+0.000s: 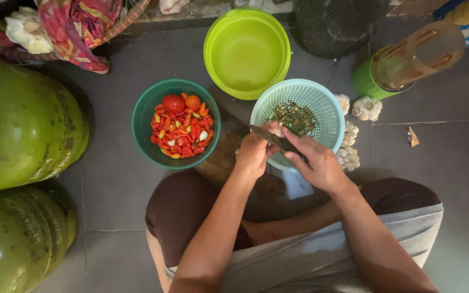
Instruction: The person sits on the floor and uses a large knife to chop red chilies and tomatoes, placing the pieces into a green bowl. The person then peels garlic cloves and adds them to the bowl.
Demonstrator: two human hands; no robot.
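Over the rim of the pale teal colander (321, 95), I am watching both hands working close together above the grey tiled floor (446, 163). My right hand (321, 165) is closing its grip around the handle of a dark knife (278, 141), the blade lying across toward the left hand (253, 152). That left hand is pinching a small pale piece, likely a garlic clove (276, 129), at the fingertips, just at the colander's near edge; most of it is hidden, so I cannot tell its shape for sure. I am judging the clove to be light, firm and a bit slippery once peeled, so it is best taken by its sides, with the fingertips kept back from the edge of the blade. Inside the colander, chopped green and red scraps are lying in a small heap. Just beside it on the right, whole garlic bulbs (367, 108) are sitting on the floor, papery and light. To the left, a dark green bowl (143, 135) is holding red and orange chillies and two small tomatoes, and a lime green basin (246, 51) is standing behind. Two green gas cylinders (23, 125) are lying at the far left.
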